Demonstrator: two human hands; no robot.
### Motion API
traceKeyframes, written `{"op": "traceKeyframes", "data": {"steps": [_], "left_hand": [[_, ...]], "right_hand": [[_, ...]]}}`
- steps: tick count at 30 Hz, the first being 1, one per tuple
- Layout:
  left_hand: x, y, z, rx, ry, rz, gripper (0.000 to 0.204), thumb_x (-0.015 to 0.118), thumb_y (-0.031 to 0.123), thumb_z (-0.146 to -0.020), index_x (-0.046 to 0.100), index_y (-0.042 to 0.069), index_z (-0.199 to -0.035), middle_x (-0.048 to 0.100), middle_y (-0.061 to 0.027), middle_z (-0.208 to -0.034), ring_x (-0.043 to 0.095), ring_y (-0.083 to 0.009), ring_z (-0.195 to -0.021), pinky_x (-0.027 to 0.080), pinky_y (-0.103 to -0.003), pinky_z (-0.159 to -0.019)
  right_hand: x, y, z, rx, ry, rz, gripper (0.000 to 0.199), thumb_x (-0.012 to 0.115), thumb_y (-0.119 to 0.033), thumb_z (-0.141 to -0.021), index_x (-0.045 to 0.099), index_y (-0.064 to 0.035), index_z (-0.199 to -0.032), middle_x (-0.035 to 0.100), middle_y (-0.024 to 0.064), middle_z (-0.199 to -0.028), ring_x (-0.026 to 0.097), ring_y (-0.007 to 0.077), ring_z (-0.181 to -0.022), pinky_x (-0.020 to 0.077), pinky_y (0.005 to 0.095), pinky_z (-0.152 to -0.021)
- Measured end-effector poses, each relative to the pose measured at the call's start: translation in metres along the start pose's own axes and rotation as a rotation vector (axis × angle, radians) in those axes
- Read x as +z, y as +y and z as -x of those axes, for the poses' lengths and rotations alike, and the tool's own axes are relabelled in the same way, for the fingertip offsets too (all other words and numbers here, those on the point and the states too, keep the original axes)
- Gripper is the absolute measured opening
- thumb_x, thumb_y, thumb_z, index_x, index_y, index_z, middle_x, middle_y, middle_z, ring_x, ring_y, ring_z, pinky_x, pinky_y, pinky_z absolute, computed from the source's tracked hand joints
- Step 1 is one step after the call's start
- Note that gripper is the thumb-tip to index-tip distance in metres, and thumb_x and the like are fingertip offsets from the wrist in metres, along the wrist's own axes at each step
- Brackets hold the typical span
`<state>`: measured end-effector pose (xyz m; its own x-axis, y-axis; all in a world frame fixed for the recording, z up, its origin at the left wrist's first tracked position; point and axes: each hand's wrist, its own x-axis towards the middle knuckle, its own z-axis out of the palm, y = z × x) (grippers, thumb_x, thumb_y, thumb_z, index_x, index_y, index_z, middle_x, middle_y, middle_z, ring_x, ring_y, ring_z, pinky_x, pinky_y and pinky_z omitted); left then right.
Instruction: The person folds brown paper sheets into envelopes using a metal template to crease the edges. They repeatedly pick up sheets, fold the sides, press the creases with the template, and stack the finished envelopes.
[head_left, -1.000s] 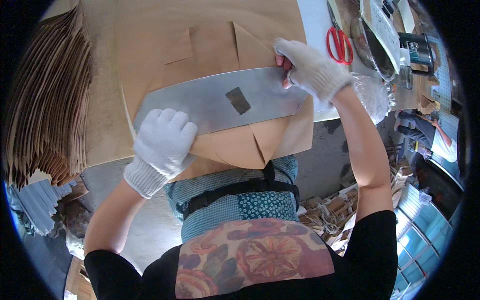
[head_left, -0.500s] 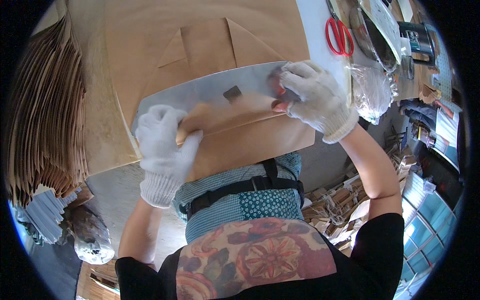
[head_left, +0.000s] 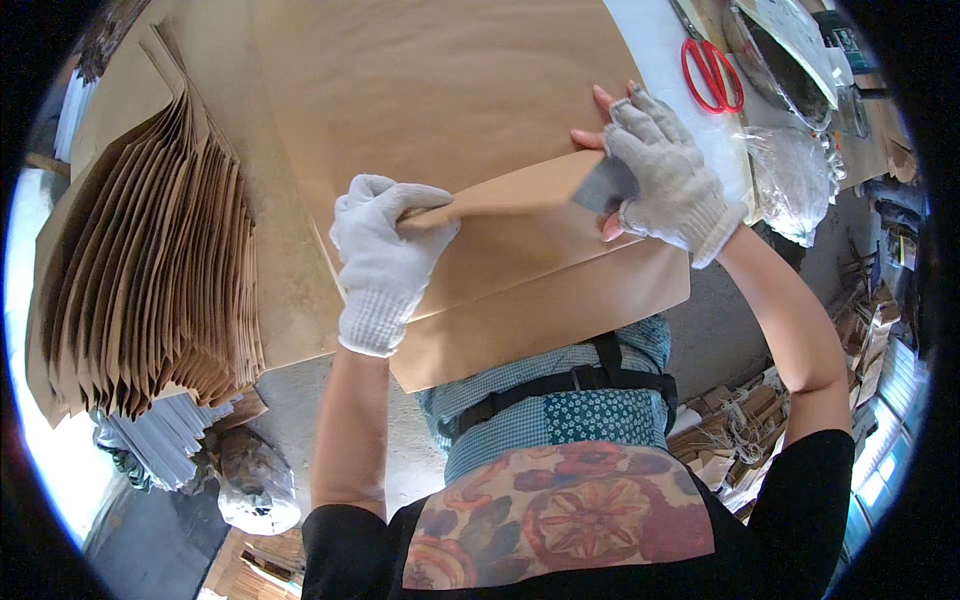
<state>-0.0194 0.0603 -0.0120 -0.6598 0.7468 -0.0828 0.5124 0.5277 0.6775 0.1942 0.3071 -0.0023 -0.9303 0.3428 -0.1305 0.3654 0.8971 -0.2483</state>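
My left hand (head_left: 392, 262), in a white knit glove, pinches the raised edge of a folded brown paper sheet (head_left: 510, 250) between thumb and fingers. My right hand (head_left: 668, 175) wears a similar glove with bare fingertips. Its fingers are spread over the right end of the fold, the thumb below and the other fingertips above. Between them shows a grey, smooth sheet end (head_left: 605, 185), metal-looking; the brown flap hides most of the rest. The paper's lower part hangs over the table edge towards my apron. Under the fold lies more large brown paper (head_left: 450, 90).
A fanned stack of folded brown paper (head_left: 160, 270) stands on the left. Red-handled scissors (head_left: 712, 75) and a clear plastic bag (head_left: 790, 170) lie at the right. A plastic bag (head_left: 255, 485) and grey bundled strips (head_left: 165, 440) are below the table at left.
The brown flap now covers most of the grey sheet, which was widely exposed before. My left hand has moved right and up with the paper edge. The view has shifted leftward.
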Motion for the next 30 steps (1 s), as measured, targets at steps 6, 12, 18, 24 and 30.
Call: {"op": "traceKeyframes", "data": {"steps": [6,12,18,24,30], "left_hand": [[0.012,-0.001,0.018,0.064,0.056,0.031,0.036,0.073,-0.007,-0.071,0.085,0.012,-0.099,0.066,-0.0082,-0.107,0.061,-0.0278,-0.111,0.054,-0.035,-0.093],[-0.002,0.026,0.028,0.182,-0.279,0.006,0.03,0.08,0.015,-0.071,0.084,0.016,-0.101,0.067,-0.0084,-0.112,0.061,-0.031,-0.113,0.051,-0.042,-0.1],[0.003,0.002,0.031,0.314,-0.007,-0.231,0.045,0.08,0.025,-0.08,0.074,0.011,-0.123,0.066,-0.0123,-0.12,0.061,-0.035,-0.115,0.049,-0.049,-0.101],[0.03,0.009,0.026,0.321,0.227,-0.503,0.051,0.074,0.026,-0.087,0.065,0.005,-0.133,0.064,-0.0171,-0.124,0.062,-0.0387,-0.113,0.048,-0.053,-0.098],[0.033,0.027,0.016,0.355,0.149,-0.371,0.042,0.07,0.016,-0.094,0.067,0.003,-0.134,0.066,-0.0205,-0.129,0.061,-0.0424,-0.12,0.047,-0.053,-0.106]], "right_hand": [[0.018,-0.007,0.024,-0.076,0.088,0.045,0.073,0.09,-0.032,-0.076,0.068,-0.0265,-0.146,0.052,0.0056,-0.165,0.043,0.0352,-0.156,0.0281,0.0549,-0.131],[0.015,-0.007,0.022,-0.196,0.226,0.047,0.044,0.079,-0.027,-0.089,0.078,-0.0185,-0.133,0.069,0.0078,-0.148,0.057,0.0331,-0.146,0.0294,0.0554,-0.13],[0.033,-0.076,-0.021,-0.286,0.301,-0.232,0.041,0.072,-0.022,-0.091,0.077,-0.0151,-0.132,0.072,0.0096,-0.142,0.06,0.0321,-0.142,0.0354,0.0528,-0.128],[0.052,-0.101,-0.037,-0.108,0.429,-0.202,0.043,0.068,-0.029,-0.093,0.076,-0.0136,-0.133,0.069,0.0127,-0.146,0.055,0.0353,-0.146,0.0319,0.0527,-0.13],[0.054,-0.101,-0.037,-0.102,0.495,-0.235,0.04,0.069,-0.03,-0.092,0.078,-0.0125,-0.127,0.07,0.0129,-0.144,0.057,0.0353,-0.143,0.0347,0.0522,-0.128]]}}
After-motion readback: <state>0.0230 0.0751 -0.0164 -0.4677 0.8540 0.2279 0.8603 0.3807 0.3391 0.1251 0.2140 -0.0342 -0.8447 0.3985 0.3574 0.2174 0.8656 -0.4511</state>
